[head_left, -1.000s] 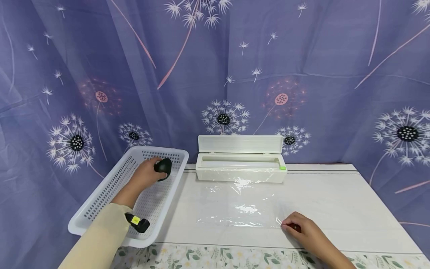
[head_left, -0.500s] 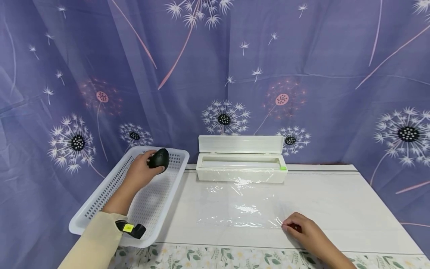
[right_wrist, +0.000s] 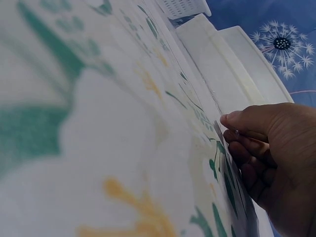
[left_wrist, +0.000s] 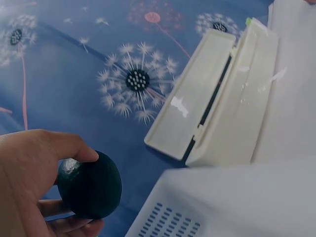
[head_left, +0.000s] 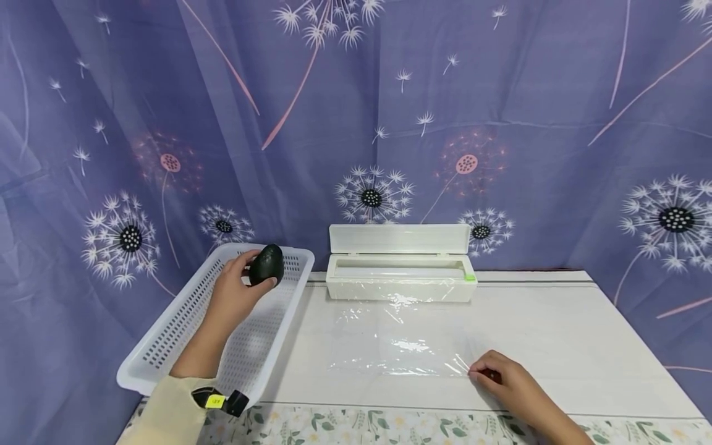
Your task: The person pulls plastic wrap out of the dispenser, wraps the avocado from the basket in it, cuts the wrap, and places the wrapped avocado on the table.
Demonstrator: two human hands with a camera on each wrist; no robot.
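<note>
My left hand (head_left: 233, 293) grips a dark green avocado (head_left: 267, 266) above the far end of the white plastic basket (head_left: 280, 346). In the left wrist view, the thumb and fingers curl round the avocado (left_wrist: 91, 185). A sheet of clear plastic wrap (head_left: 408, 346) lies over the table, drawn out from the white wrap dispenser box (head_left: 400, 290), whose lid (head_left: 399, 239) stands raised. At the sheet's near right corner, my right hand (head_left: 508, 380) pinches the film between thumb and curled fingers. In the right wrist view, this hand (right_wrist: 269, 148) is low against the table.
The basket with slotted walls stands at the left of the white-covered table (head_left: 556, 334). A floral cloth strip (head_left: 389, 426) runs along the front edge. Behind everything hangs a purple curtain (head_left: 311, 198) with dandelion prints. A green slider (head_left: 470, 277) sits at the dispenser's right end.
The left hand has lifted the avocado up from inside the basket and turned it more upright. The right hand and the wrap have hardly moved.
</note>
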